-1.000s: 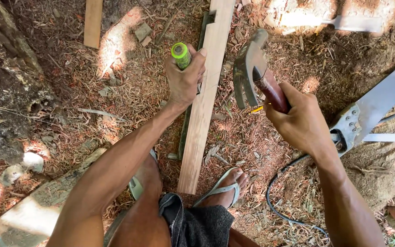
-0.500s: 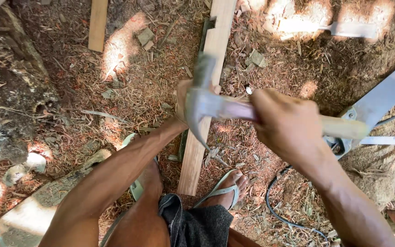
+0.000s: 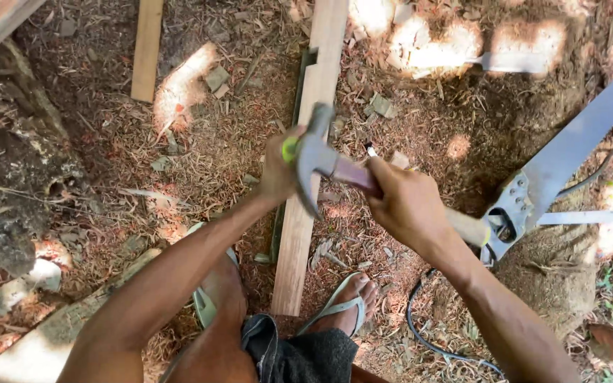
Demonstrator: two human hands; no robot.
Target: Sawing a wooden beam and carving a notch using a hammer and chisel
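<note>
Steel hammer (image 3: 317,159) now on chisel (image 3: 289,150) | left hand (image 3: 278,170) steady

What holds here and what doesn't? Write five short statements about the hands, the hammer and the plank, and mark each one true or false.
1. The right hand grips the hammer by its handle. True.
2. The left hand holds a tool with a green handle upright over the plank. True.
3. The plank lies on a tiled floor. False: it lies on ground strewn with wood shavings and chips.
4. The person works barefoot. False: the foot beside the plank wears a flip-flop.
5. The hammer's head is by the left hand's grip. True.
</note>
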